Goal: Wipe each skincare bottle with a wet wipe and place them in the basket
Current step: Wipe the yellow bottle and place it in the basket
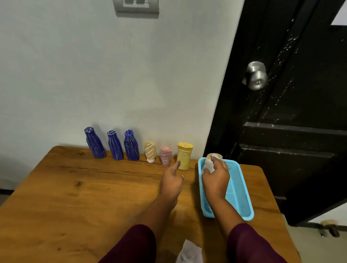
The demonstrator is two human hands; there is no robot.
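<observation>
Fingers [215, 159] of right hand [216, 179] curled round bottle [209, 165] over far end of basket [240, 192]; left hand [172, 182] fingers loosely apart.

wet wipe [189, 257] cut off below, held bottle [209, 163] partly hidden

We count on the desk [85, 187]: three blue bottles [115, 145], one beige tube [150, 150], one pink bottle [165, 156], one yellow bottle [184, 156], all toward twelve o'clock. One pale bottle [208, 164] and one basket [233, 192] at one o'clock. One wipe [190, 257] at six o'clock.
</observation>
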